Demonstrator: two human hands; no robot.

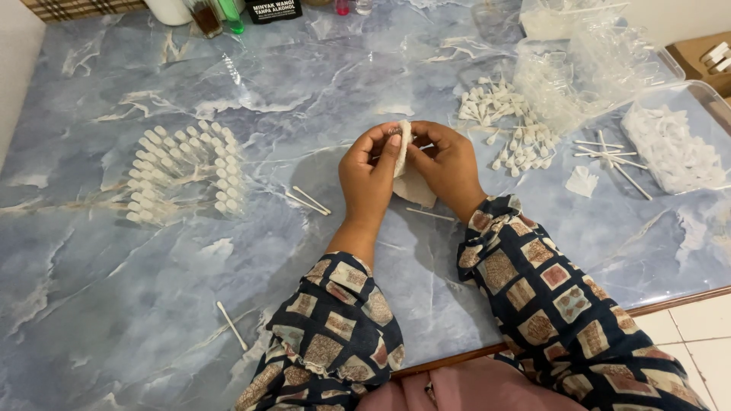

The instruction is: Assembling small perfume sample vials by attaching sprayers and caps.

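My left hand [368, 173] and my right hand [448, 163] meet above the middle of the blue marble table [114, 304]. Both pinch a white tissue [411, 186] that hangs down between them. A small clear vial [395, 134] seems wrapped in its top, between my fingertips, mostly hidden. Rows of capped clear vials [185, 170] lie on the table to the left of my hands. A loose pile of small white caps [510, 125] lies to the right.
Thin white sticks lie by my hands [308, 201], near the front edge [231, 325] and at right [617, 156]. A clear tub of white parts [674, 148] and plastic bags [586, 61] stand at the right. Bottles [221, 14] line the far edge.
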